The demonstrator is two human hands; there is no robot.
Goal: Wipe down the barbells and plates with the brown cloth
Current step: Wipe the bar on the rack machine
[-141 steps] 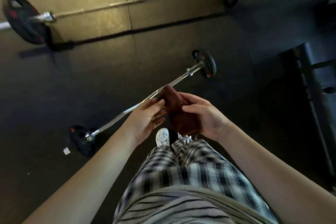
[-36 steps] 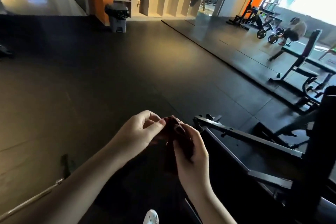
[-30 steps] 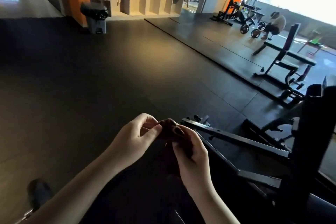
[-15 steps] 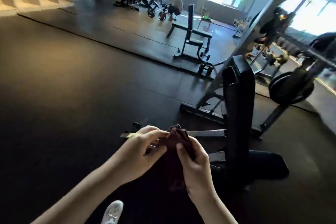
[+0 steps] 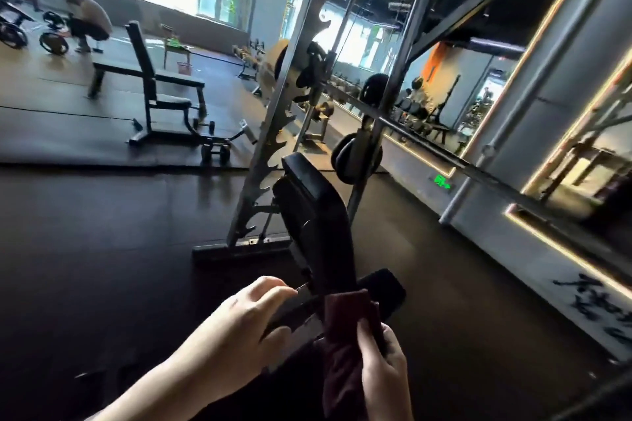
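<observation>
Your right hand grips the folded brown cloth; your left hand is loose, its fingers empty. No wiping is under way, so approach the black round racked plate.

Upright bench pad stands dead ahead and blocks the straight reach. Slanted rack frame and hung plate sit just behind it (bar crosses rightward). Open floor on the left. A narrower strip runs right, along the mirror wall.
</observation>
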